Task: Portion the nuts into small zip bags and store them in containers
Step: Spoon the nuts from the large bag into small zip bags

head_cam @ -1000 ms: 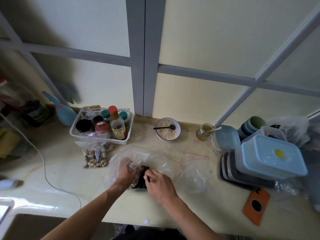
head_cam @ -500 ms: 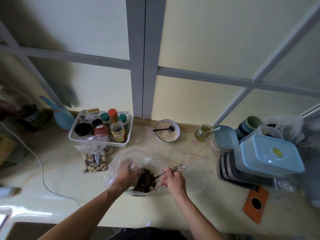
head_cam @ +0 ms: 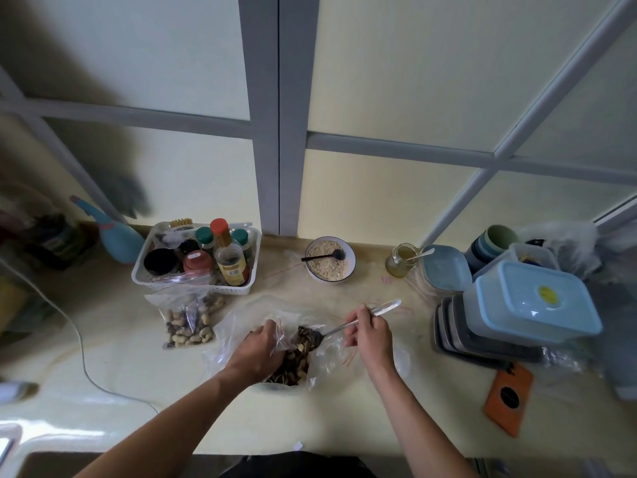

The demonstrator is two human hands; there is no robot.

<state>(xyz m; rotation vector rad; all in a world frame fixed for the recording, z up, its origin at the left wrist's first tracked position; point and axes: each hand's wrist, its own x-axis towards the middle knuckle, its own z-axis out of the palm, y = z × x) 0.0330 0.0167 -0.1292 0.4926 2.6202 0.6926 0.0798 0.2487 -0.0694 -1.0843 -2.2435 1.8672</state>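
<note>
**Both hands busy at the nut bag**

Fingers of the right hand (head_cam: 370, 334) pinch a metal spoon (head_cam: 358, 320) near the middle of its handle. The grip is closed on it. The handle sticks up and to the right, and the bowl of the spoon dips down to the left, into the nuts (head_cam: 296, 357). The left hand (head_cam: 260, 350) curls around the edge of a small zip bag (head_cam: 281, 339) with a thin red line and holds it just beside the spoon. Both arms are bare and reach in from the bottom of the view.

The nuts lie in a big clear bag (head_cam: 224, 339) that is spread out on the worktop (head_cam: 103, 357), right under the hands. They look brown and tan, with bumpy shells. To the left stands another zip bag of peanuts (head_cam: 188, 320), leaning against a white basket (head_cam: 193, 286) full of bottles and jars. Behind the hands sits a round bowl of oats (head_cam: 329, 258) with a dark spoon in it. Near it is a little glass jar (head_cam: 401, 260) with a pale spoon.

On the right is a stack of containers (head_cam: 531, 310) with light blue lids, on top of dark flat lids. An orange flat thing (head_cam: 508, 396) lies in front of them. A white cord (head_cam: 81, 343) runs across the shiny yellow worktop on the left.
</note>
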